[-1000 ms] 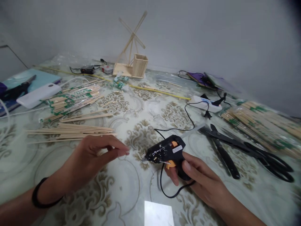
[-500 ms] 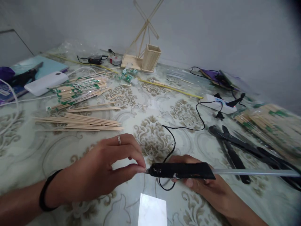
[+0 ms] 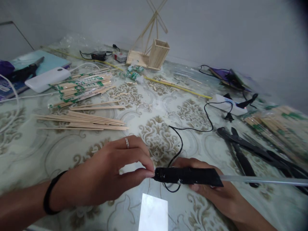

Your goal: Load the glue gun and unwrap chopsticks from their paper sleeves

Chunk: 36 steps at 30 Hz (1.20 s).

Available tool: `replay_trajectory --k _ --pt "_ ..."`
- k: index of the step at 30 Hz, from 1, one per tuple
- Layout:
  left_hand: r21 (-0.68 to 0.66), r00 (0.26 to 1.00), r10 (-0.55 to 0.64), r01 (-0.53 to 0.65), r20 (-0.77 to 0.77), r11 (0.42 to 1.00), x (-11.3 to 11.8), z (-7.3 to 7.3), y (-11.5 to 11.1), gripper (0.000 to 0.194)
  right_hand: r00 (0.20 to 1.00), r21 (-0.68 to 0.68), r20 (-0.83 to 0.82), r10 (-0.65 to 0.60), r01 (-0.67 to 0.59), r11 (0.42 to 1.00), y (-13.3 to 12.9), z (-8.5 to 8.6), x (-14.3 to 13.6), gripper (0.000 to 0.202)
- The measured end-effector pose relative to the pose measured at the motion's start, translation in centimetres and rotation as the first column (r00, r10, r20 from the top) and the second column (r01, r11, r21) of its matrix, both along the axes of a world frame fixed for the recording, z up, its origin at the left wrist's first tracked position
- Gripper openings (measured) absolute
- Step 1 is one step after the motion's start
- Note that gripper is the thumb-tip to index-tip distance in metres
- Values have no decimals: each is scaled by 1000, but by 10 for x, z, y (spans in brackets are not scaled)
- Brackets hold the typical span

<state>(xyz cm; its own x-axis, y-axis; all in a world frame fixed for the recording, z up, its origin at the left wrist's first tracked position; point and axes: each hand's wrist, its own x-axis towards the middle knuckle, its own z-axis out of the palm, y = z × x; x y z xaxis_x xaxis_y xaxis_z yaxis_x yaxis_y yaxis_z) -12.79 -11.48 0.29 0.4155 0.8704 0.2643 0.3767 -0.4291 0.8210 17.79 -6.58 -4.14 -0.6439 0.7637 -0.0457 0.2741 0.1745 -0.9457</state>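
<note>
A black glue gun (image 3: 190, 176) lies level above the patterned table, a clear glue stick (image 3: 262, 180) reaching out of its right end. My right hand (image 3: 216, 192) is wrapped round its body from behind and below. The thumb and forefinger of my left hand (image 3: 120, 173) are pinched at the gun's left tip; the tip itself is hidden by the fingertips. A thin black cord (image 3: 180, 141) hangs from the gun and curves over the tabletop. Loose wooden sticks (image 3: 96, 122) lie beyond my left hand.
Packed sticks (image 3: 84, 86), a white power bank (image 3: 48, 79) and a stick-built windmill model (image 3: 157, 54) are farther back. A power strip (image 3: 227, 104), black pliers (image 3: 238, 150) and more packed sticks (image 3: 276, 131) lie at the right. A yellow strip (image 3: 178, 86) crosses behind.
Both hands and the glue gun have shifted slightly right in view. My left fingertips now cover the gun's metal tip, part of which showed before. The background has shifted slightly too.
</note>
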Motion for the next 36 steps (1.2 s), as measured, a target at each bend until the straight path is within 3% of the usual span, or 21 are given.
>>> replay_trajectory --k 8,13,19,27,31,36 --pt "-8 999 12 -12 -40 1000 0 0 0 7 1000 -7 -19 -7 7 1000 -3 -3 2 25" --pt "-43 995 98 -97 -1 994 -2 3 0 6 1000 -36 6 17 -17 999 -3 -7 6 27" --pt "-51 1000 27 -26 16 998 1 0 1 5 1000 -23 21 -16 17 1000 -3 -5 4 28" --pt "-46 999 28 -30 -43 998 2 -1 0 5 1000 -50 -2 3 -3 999 0 0 -2 29" --pt "-51 998 38 -40 -45 998 2 -2 1 6 998 -134 -67 15 -24 991 -2 -1 -3 26" --pt "-130 998 39 -45 -44 991 3 -3 2 7 995 -271 -60 -82 63 961 -8 -1 -2 29"
